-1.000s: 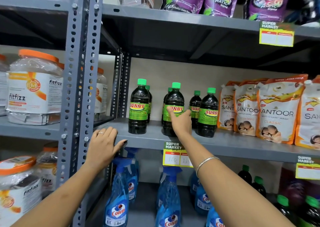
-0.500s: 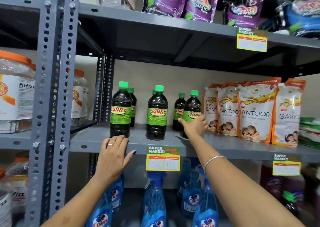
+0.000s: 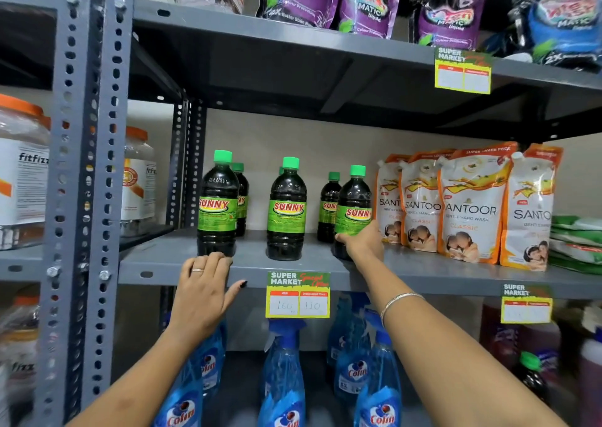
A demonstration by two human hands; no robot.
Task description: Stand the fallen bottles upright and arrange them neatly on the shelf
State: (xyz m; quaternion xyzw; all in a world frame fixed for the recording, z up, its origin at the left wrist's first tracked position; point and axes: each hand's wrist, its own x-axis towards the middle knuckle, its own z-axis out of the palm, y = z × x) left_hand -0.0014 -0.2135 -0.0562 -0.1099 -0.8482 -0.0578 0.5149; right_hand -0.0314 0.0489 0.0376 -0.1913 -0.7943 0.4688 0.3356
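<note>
**Last bottle in the row gets its nudge**

All the dark bottles on the middle shelf (image 3: 423, 268) stand upright, green caps up, so the standing-up part looks done and this is the tidying step. Three sit along the front: the left bottle (image 3: 217, 208), the middle bottle (image 3: 286, 211) and the right bottle (image 3: 353, 211). A back bottle (image 3: 329, 208) stands just behind and left of the right one, another back bottle (image 3: 241, 198) peeks out behind the left one, and a sliver of green cap shows behind the middle one.

The right hand (image 3: 363, 242) is on the lower part of the right bottle, fingers curled round its base and its right side. It reads as a light hold on that bottle, though how firmly it closes I cannot tell. The bottle stands just beside the orange hand-wash pouches (image 3: 469, 208), very close, perhaps touching.

The left hand (image 3: 203, 291) grips nothing: it lies flat and loose over the front lip of the shelf, fingertips right at the foot of the left bottle.

What next? My judgement: the right bottle's label is turned a little to the right, while the other two face front. A small twist to square the label, perhaps a slide to even the gaps, low on the bottle so it does not tip into the pouches.
</note>
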